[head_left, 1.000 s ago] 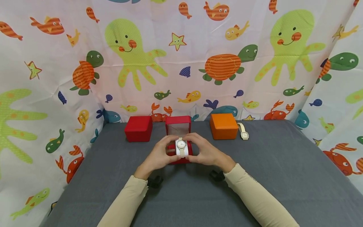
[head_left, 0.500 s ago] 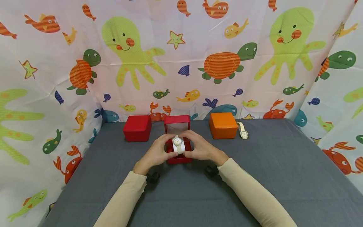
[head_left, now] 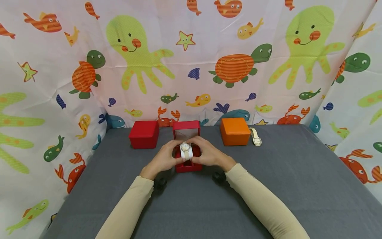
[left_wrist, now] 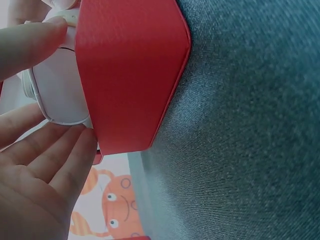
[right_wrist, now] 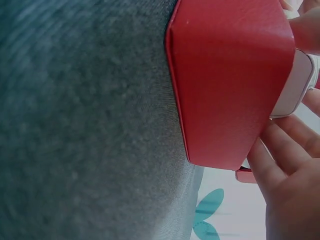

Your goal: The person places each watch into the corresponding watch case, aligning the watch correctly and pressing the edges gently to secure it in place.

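In the head view a wristwatch (head_left: 185,147) with a pale strap is wrapped round a white cushion, over the open red watch box (head_left: 188,168). My left hand (head_left: 164,157) holds the cushion from the left, thumb near and fingers at its far side. From the right, my right hand (head_left: 210,153) grips it the same way. The left wrist view shows the white cushion (left_wrist: 60,90) with its lower part behind the box's red wall (left_wrist: 130,75). A similar overlap of cushion (right_wrist: 294,87) and box wall (right_wrist: 230,85) appears in the right wrist view.
The raised lid (head_left: 186,125) stands behind the hands. A shut red box (head_left: 144,134) is at the back left. An orange box (head_left: 235,131) stands at the back right, with another pale-strapped watch (head_left: 256,137) beside it. A sea-animal print curtain (head_left: 191,59) borders the grey table (head_left: 286,172).
Both hands have moved the cushion and watch slightly left and lower over the red box, and more of the box's front shows. The other boxes and watch have stayed put.
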`<action>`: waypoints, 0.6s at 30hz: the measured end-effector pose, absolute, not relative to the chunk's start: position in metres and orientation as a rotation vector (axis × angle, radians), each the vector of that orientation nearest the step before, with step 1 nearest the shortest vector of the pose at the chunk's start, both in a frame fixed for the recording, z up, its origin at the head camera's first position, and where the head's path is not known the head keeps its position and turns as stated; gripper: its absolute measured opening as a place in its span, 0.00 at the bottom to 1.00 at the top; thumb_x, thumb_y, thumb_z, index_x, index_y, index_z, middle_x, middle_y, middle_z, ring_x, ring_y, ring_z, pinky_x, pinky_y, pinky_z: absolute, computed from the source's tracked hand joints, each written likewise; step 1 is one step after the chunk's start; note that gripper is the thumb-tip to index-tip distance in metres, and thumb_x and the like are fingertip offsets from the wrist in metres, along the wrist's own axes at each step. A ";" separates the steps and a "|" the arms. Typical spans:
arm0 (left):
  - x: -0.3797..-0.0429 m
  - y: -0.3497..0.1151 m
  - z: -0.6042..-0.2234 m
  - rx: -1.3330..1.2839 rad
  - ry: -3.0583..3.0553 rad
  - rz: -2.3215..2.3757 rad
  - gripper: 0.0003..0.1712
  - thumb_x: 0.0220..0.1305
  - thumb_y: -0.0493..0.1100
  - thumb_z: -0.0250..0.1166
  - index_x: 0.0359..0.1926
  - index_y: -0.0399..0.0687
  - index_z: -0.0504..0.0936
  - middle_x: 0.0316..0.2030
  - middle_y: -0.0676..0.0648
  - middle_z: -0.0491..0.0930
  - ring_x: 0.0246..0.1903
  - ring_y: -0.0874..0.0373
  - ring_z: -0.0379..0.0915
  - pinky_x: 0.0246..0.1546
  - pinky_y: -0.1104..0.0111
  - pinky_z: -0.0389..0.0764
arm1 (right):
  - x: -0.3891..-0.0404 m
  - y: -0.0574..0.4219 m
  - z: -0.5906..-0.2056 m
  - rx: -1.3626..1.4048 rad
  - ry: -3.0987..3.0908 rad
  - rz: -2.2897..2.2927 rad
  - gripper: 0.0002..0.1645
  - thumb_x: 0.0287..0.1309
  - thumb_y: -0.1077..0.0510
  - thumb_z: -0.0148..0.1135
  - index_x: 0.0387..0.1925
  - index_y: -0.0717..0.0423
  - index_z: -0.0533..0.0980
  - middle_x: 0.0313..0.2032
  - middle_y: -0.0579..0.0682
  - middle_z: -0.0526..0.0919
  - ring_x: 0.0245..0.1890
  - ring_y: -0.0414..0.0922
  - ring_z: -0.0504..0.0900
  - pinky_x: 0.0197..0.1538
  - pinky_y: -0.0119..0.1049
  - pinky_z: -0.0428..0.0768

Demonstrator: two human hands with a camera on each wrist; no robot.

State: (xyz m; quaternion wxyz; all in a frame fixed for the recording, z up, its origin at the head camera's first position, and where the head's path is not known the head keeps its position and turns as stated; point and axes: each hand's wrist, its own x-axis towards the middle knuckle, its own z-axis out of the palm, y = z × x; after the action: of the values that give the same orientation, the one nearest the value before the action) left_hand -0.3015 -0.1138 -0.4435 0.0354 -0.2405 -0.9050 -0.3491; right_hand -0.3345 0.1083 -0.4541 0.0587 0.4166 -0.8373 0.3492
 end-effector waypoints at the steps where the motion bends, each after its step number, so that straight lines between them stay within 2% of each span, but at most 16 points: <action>1: -0.302 -0.114 -0.444 -0.737 -2.783 -1.077 0.37 0.52 0.44 0.74 0.62 0.46 0.70 0.58 0.48 0.71 0.53 0.51 0.68 0.52 0.58 0.76 | -0.335 0.108 -0.454 1.261 -2.536 1.057 0.32 0.46 0.56 0.68 0.56 0.52 0.71 0.52 0.47 0.73 0.50 0.52 0.73 0.54 0.45 0.74; 11: -0.304 -0.115 -0.446 -0.739 -2.789 -1.091 0.38 0.52 0.45 0.74 0.63 0.46 0.69 0.58 0.48 0.71 0.53 0.52 0.68 0.53 0.59 0.75 | -0.333 0.107 -0.451 1.235 -2.570 1.021 0.32 0.44 0.55 0.68 0.55 0.52 0.71 0.51 0.46 0.72 0.50 0.53 0.73 0.54 0.43 0.74; 18: -0.302 -0.112 -0.445 -0.748 -2.797 -1.082 0.38 0.52 0.45 0.74 0.63 0.45 0.69 0.57 0.47 0.71 0.52 0.52 0.68 0.53 0.58 0.75 | -0.330 0.108 -0.450 1.210 -2.591 0.971 0.32 0.42 0.55 0.68 0.54 0.52 0.72 0.51 0.46 0.72 0.49 0.50 0.73 0.52 0.41 0.75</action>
State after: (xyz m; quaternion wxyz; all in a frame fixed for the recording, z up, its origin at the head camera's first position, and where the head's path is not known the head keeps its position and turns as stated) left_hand -0.3018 -0.1120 -0.4451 0.0252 -0.2419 -0.9047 -0.3499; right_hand -0.3304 0.1077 -0.4502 0.0605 0.3999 -0.8564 0.3209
